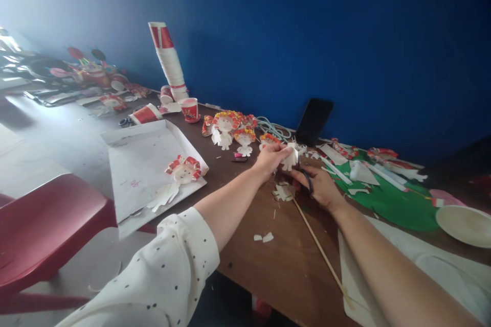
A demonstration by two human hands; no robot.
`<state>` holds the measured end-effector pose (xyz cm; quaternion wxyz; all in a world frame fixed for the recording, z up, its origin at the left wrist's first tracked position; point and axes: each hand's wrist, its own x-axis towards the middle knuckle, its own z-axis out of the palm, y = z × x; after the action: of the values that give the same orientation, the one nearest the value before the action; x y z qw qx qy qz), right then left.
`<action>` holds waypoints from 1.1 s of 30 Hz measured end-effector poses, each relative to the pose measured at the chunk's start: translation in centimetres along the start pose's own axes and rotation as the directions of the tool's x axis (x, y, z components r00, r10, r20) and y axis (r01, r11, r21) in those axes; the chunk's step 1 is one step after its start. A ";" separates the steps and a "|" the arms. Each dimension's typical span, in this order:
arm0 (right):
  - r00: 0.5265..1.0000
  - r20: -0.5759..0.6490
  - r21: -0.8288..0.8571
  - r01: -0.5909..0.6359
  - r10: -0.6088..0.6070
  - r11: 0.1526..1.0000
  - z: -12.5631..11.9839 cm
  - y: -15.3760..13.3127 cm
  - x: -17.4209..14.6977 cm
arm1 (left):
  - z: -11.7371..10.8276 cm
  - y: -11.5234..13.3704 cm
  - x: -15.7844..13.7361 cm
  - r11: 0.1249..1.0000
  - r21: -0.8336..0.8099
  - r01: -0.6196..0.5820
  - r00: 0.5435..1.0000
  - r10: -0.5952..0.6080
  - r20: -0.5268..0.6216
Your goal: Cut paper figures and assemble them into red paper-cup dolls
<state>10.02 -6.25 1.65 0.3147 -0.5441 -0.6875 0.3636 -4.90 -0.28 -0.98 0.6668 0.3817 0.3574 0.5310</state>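
White paper figure [290, 157] is pinched in the left hand [272, 158] above the brown table [284, 260], where 2 white scraps [267, 237] lie near the front edge, while the right hand [321, 188] is closed around black scissors [308, 182] just beside it.

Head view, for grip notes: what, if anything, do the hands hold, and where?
Left hand: white paper cutout, near its top. Right hand: scissors, by the handles.

Hazy glare from L; R dim, edges dist.
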 end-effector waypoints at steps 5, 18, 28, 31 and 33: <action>1.000 0.004 -0.019 0.013 -0.013 1.000 -0.1 0.4 0.2 | -0.1 -0.2 0.2 0.990 0.098 -0.096 0.995 0.095 0.015; 0.999 -0.024 0.041 -0.048 0.049 0.998 0.0 -0.3 -0.1 | -0.1 -0.1 0.1 0.992 0.105 -0.071 0.997 0.071 0.005; 1.000 -0.009 0.028 -0.028 0.028 0.999 -0.3 -0.4 -0.1 | -0.2 0.0 0.1 0.991 0.112 -0.071 0.997 0.069 0.022; 1.000 -0.012 0.033 -0.011 0.012 0.999 -0.2 -0.4 0.0 | -0.3 -0.3 0.3 0.991 0.110 -0.074 0.997 0.072 0.022; 1.000 -0.016 0.032 -0.026 0.026 0.999 -0.2 -0.5 -0.1 | -0.4 -0.4 0.4 0.991 0.106 -0.076 0.997 0.074 0.020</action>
<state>9.90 -6.37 2.19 0.3241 -0.5508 -0.6720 0.3742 -4.97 0.13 -1.53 0.6280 0.4343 0.3652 0.5327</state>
